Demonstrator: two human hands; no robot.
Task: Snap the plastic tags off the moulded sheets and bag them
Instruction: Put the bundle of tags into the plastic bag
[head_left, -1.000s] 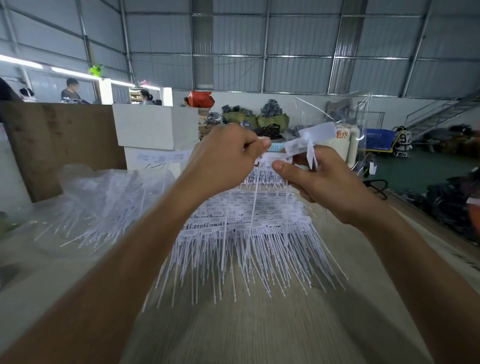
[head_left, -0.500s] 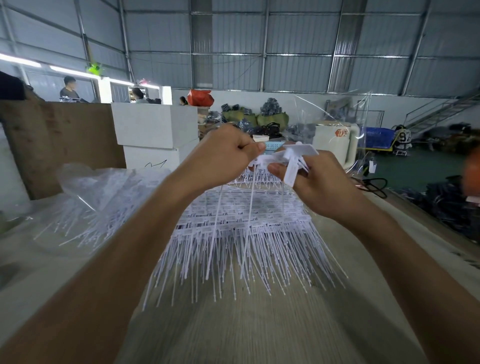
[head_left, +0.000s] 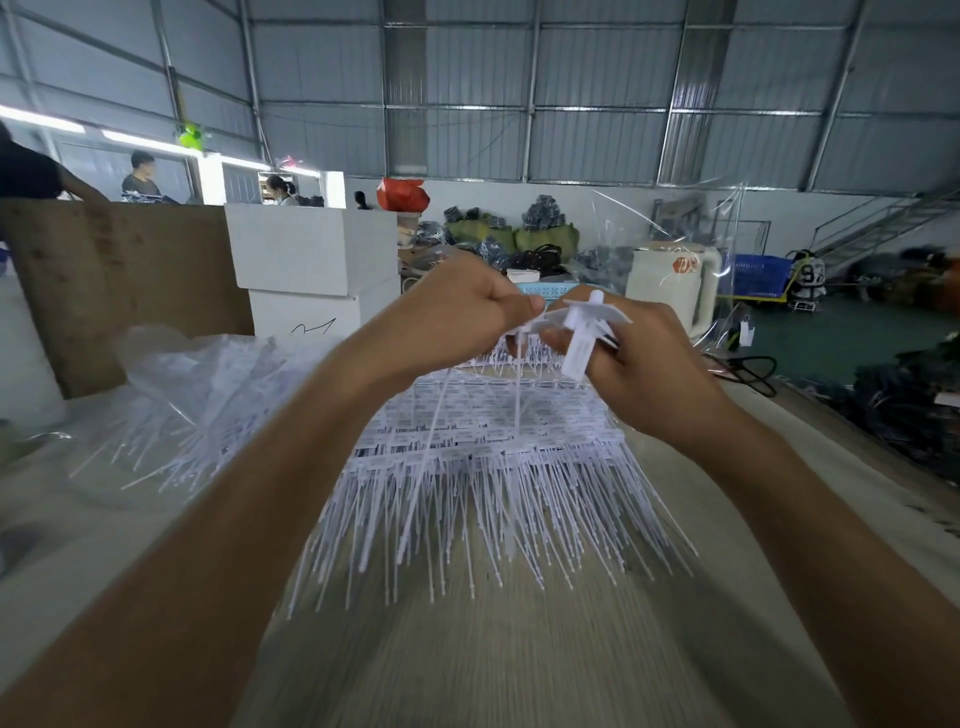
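A thick pile of white moulded tag sheets (head_left: 483, 457) lies on the table in front of me, thin tails pointing toward me. Above its far end, my left hand (head_left: 462, 306) pinches the head of a white tag (head_left: 519, 374) whose long tail hangs down. My right hand (head_left: 644, 364) grips a white plastic sprue piece (head_left: 582, 332) with a flat plate and a stem. The two hands are close together, thumbs nearly touching. A clear plastic bag (head_left: 208, 395) holding loose white tags lies to the left of the pile.
White boxes (head_left: 311, 265) and a brown cardboard sheet (head_left: 119, 280) stand at the table's back left. A cream kettle-like jug (head_left: 670, 280) and a clear bag stand behind my right hand. People work in the far left background. Dark goods lie on the floor at right.
My right hand has turned the sprue piece so its stem points down toward me. Both hands have shifted slightly right and lower, still close together.
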